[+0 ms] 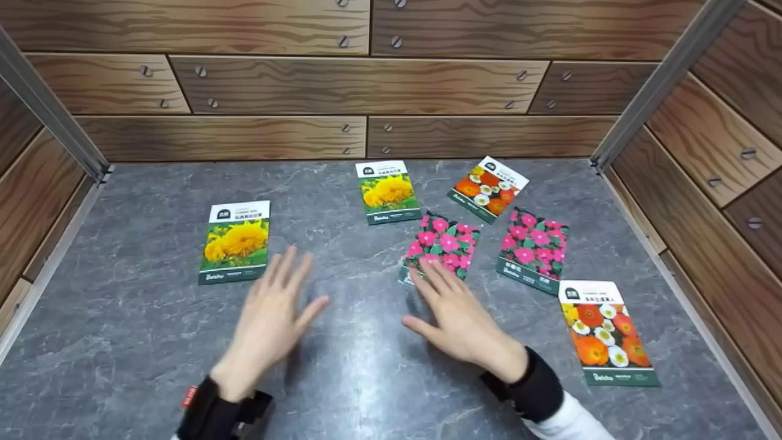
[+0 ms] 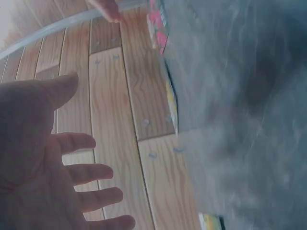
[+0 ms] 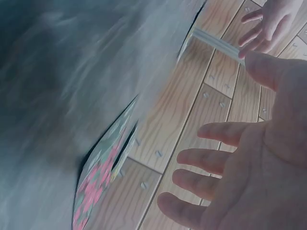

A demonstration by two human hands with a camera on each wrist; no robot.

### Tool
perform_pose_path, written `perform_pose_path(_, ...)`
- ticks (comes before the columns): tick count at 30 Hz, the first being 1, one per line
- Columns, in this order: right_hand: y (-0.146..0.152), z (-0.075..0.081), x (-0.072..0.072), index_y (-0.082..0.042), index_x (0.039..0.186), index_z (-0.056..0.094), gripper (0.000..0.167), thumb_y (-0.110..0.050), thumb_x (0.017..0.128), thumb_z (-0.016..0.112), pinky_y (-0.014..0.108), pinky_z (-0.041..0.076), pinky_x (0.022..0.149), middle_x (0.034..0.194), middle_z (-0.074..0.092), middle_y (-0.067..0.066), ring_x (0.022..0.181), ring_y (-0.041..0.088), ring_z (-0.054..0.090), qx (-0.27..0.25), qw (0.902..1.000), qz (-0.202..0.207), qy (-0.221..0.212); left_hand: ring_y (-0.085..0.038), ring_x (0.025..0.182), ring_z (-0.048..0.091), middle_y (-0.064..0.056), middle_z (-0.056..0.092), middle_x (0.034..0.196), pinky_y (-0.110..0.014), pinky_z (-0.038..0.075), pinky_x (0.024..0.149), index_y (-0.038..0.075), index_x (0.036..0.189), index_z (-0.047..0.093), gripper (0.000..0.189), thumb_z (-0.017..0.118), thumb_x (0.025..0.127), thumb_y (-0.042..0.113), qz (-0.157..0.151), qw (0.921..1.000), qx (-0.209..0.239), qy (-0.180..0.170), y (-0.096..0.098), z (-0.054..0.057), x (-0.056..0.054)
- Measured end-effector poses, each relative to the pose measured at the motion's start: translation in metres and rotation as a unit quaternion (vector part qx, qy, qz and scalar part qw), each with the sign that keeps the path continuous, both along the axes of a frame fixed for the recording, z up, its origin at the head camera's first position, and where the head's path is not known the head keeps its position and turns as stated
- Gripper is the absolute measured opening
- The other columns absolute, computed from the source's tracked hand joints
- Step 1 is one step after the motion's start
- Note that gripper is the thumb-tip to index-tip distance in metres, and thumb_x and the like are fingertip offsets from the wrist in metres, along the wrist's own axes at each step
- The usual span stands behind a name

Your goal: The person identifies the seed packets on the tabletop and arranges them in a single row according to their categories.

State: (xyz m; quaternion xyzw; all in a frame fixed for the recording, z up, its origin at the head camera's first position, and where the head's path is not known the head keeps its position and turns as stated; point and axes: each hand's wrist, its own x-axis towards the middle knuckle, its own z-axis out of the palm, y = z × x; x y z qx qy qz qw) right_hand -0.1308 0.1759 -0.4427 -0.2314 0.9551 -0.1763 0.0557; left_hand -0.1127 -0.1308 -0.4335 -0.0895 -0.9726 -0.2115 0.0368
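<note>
My left hand [image 1: 269, 318] is held above the table with its fingers straight and thumb spread, holding nothing. Just beyond its fingertips, to the left, lies a yellow-flower seed packet [image 1: 237, 243]. My right hand [image 1: 458, 318], also with straight fingers and nothing in it, hovers at a pink-flower seed packet [image 1: 449, 241] and covers part of its lower edge. In the right wrist view, the palm [image 3: 254, 158] is raised off the table surface. A second pink-flower packet [image 1: 533, 249] lies farther right.
Another yellow-flower packet [image 1: 388, 192] and an orange-and-white-flower packet [image 1: 489, 188] lie near the back. A second orange-and-white packet [image 1: 608, 333] is at the right, its top edge by a pink one. Wood-patterned walls [image 1: 360, 85] bound the grey marbled table [image 1: 360, 379].
</note>
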Motion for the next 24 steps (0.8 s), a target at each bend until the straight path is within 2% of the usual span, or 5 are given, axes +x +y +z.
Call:
perform_pose_path(4, -0.021, 0.001, -0.006, -0.007, 0.164, 0.034, 0.081, -0.054, 0.103, 0.059, 0.065, 0.022, 0.133, 0.175, 0.024, 0.021, 0.164, 0.042, 0.021, -0.013, 0.9997, 0.02, 0.002, -0.05, 0.16, 0.024, -0.022, 0.022, 0.174, -0.075, 0.027, 0.124, 0.01, 0.165, 0.032, 0.076, 0.059, 0.104, 0.046, 0.017, 0.9998, 0.004, 0.0, -0.023, 0.006, -0.005)
perform_pose_path(7, -0.039, 0.002, -0.015, -0.007, 0.164, 0.034, 0.081, -0.056, 0.104, 0.057, 0.065, 0.022, 0.133, 0.174, 0.026, 0.022, 0.164, 0.043, 0.023, -0.012, 0.9991, 0.04, -0.001, -0.051, 0.159, 0.026, -0.024, 0.022, 0.174, -0.076, 0.028, 0.123, 0.009, 0.165, 0.032, 0.075, 0.06, 0.105, 0.044, 0.028, 0.9995, 0.014, -0.003, -0.041, 0.006, -0.01)
perform_pose_path(12, -0.073, 0.003, -0.034, -0.009, 0.165, 0.032, 0.082, -0.058, 0.104, 0.055, 0.063, 0.022, 0.134, 0.175, 0.024, 0.022, 0.165, 0.041, 0.021, 0.007, 0.9971, 0.071, -0.026, -0.053, 0.155, 0.032, -0.029, 0.027, 0.171, -0.074, 0.03, 0.123, 0.006, 0.164, 0.033, 0.071, 0.059, 0.107, 0.04, 0.048, 0.9978, 0.044, -0.007, -0.067, -0.002, -0.019)
perform_pose_path(16, -0.102, 0.004, -0.051, -0.011, 0.166, 0.029, 0.082, -0.059, 0.104, 0.054, 0.06, 0.021, 0.135, 0.176, 0.022, 0.019, 0.166, 0.037, 0.019, 0.032, 0.9947, 0.087, -0.044, -0.057, 0.153, 0.033, -0.032, 0.027, 0.169, -0.075, 0.03, 0.122, 0.003, 0.163, 0.033, 0.07, 0.056, 0.108, 0.041, 0.071, 0.9954, 0.059, -0.026, -0.084, -0.007, -0.026)
perform_pose_path(24, -0.161, 0.0, -0.078, -0.012, 0.167, 0.027, 0.082, -0.057, 0.104, 0.055, 0.056, 0.02, 0.136, 0.177, 0.02, 0.015, 0.166, 0.034, 0.019, 0.059, 0.991, 0.097, -0.07, -0.06, 0.151, 0.03, -0.036, 0.025, 0.168, -0.076, 0.029, 0.121, -0.002, 0.163, 0.03, 0.071, 0.051, 0.11, 0.04, 0.111, 0.9899, 0.052, -0.072, -0.117, -0.015, -0.044)
